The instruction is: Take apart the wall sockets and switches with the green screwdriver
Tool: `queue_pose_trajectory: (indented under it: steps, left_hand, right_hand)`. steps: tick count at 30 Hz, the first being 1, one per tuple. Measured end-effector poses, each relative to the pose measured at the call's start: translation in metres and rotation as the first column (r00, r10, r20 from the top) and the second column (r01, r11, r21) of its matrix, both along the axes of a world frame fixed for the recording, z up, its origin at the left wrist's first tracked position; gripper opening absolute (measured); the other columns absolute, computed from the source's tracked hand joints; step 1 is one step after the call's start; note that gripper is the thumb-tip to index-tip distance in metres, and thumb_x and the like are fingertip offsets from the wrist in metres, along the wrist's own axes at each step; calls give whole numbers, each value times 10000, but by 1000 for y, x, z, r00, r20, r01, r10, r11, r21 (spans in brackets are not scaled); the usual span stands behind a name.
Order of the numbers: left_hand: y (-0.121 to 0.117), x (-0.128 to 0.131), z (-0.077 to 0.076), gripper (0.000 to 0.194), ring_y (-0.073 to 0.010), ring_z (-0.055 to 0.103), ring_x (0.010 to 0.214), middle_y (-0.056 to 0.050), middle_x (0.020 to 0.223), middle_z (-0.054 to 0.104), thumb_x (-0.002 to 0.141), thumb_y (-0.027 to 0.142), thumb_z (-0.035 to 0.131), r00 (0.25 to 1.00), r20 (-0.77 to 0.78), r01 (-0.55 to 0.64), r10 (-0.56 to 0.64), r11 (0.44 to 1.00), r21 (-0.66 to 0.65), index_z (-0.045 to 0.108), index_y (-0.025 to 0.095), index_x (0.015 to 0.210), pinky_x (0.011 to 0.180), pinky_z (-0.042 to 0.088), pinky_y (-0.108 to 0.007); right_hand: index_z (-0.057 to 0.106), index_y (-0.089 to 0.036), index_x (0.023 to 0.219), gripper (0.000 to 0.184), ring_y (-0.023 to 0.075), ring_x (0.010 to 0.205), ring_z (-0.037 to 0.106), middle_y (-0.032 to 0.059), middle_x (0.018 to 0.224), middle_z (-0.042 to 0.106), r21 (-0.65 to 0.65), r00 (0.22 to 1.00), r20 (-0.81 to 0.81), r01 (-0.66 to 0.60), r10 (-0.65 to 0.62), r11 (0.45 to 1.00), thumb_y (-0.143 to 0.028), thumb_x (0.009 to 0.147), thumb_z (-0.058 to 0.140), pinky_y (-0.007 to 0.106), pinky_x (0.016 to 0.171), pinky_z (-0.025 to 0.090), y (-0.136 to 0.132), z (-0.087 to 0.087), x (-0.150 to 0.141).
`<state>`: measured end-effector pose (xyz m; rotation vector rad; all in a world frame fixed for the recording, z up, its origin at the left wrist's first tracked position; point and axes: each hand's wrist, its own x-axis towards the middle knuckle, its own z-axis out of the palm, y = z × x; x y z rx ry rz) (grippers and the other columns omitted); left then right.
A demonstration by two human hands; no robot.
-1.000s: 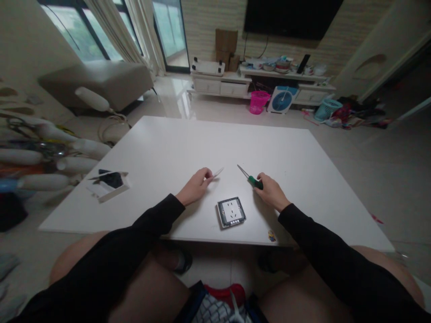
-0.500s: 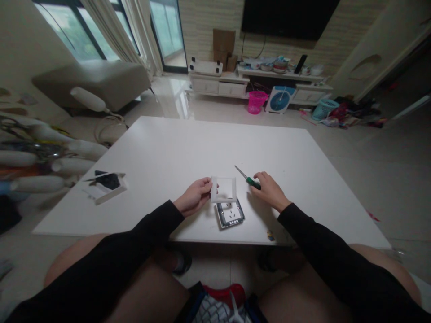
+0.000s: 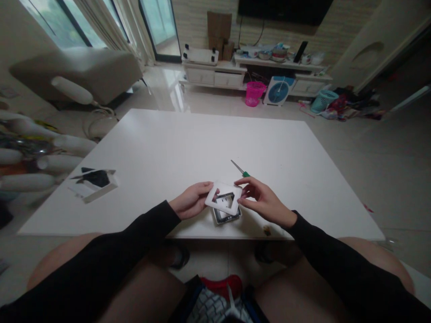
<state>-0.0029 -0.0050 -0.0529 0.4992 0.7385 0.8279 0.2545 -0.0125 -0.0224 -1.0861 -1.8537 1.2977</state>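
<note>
Two bare hands at a white cover frame (image 3: 226, 187), over a socket unit (image 3: 226, 218) near the front edge of a white table (image 3: 168, 152).
The forearms, in black sleeves (image 3: 144, 228), converge from the lower corners. The left hand (image 3: 191, 200) reaches inward, its fingers closed on the frame's left edge, with a fingertip showing in the opening. The right hand (image 3: 264, 201) arches at the opposite side: the index finger extends to the upper right corner, the thumb lies lower along the edge, and the remaining fingers curl between; whether they grip cannot be told. The frame is turned askew and partly covers the socket unit. A green-handled screwdriver (image 3: 239, 168) lies just beyond the right hand.
</note>
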Motion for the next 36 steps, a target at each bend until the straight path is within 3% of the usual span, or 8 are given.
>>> queue_pose_trajectory:
  steps: [7,11,18,21,24,26,29,36]
  left_hand:
    - [-3,0,8,168,-125,712,787,-70,908,734,874,112,778,997,-72,-20,20,1000,11,686,109,1014,738,608,-198]
    - [-10,-1,14,366,-166,731,840,-86,992,754,823,194,847,985,-170,4,14,995,103,646,148,1125,721,637,-257]
    - [-15,-5,9,524,-201,710,775,-27,913,698,766,394,885,931,-349,191,-104,956,225,528,216,1106,619,614,-314]
    - [-17,-6,7,510,-212,673,866,-38,981,656,737,412,898,847,-532,245,0,888,390,537,216,1039,714,604,-353]
    - [-21,-7,3,608,-290,615,1115,-90,1174,620,663,395,948,686,-687,334,239,736,590,594,216,1124,941,560,-448]
    - [-24,-7,-3,797,-359,547,1258,-128,1310,581,589,393,986,625,-732,433,272,659,614,588,220,1257,1088,473,-538]
    - [-29,-4,-16,948,-411,512,1308,-160,1382,546,541,364,1001,595,-775,535,214,613,581,550,211,1361,1157,391,-609]
    - [-32,5,-34,856,-380,512,1303,-153,1370,538,665,194,874,631,-756,569,174,557,604,496,213,1433,1152,405,-573]
  right_hand:
    - [685,-230,1141,270,202,1076,690,93,1275,666,11,999,-54,0,1,1000,-259,876,731,430,969,605,1,-6,2]
    - [688,-226,1162,487,275,1253,653,134,1394,629,117,996,55,-80,74,990,-377,751,900,494,1037,585,1,-7,4]
    - [566,-192,1358,659,306,1237,639,178,1348,627,439,924,337,-322,179,839,-293,775,857,503,1020,571,1,-2,5]
    - [563,-203,1350,651,338,1199,638,178,1330,630,447,858,476,-427,194,786,-320,777,848,522,984,565,6,-1,9]
    - [566,-225,1358,674,357,1191,632,173,1343,626,401,805,560,-469,194,787,-325,759,859,531,966,554,11,-5,12]
    - [573,-235,1366,708,363,1185,631,166,1342,631,369,791,578,-470,198,801,-303,730,876,543,971,541,12,-11,13]
    - [582,-239,1375,733,364,1187,623,160,1333,638,337,786,579,-475,219,813,-276,710,885,557,988,525,12,-18,9]
    - [523,-231,1431,791,334,1208,612,156,1351,593,244,791,541,-474,287,846,-224,722,874,500,1001,543,10,-28,1]
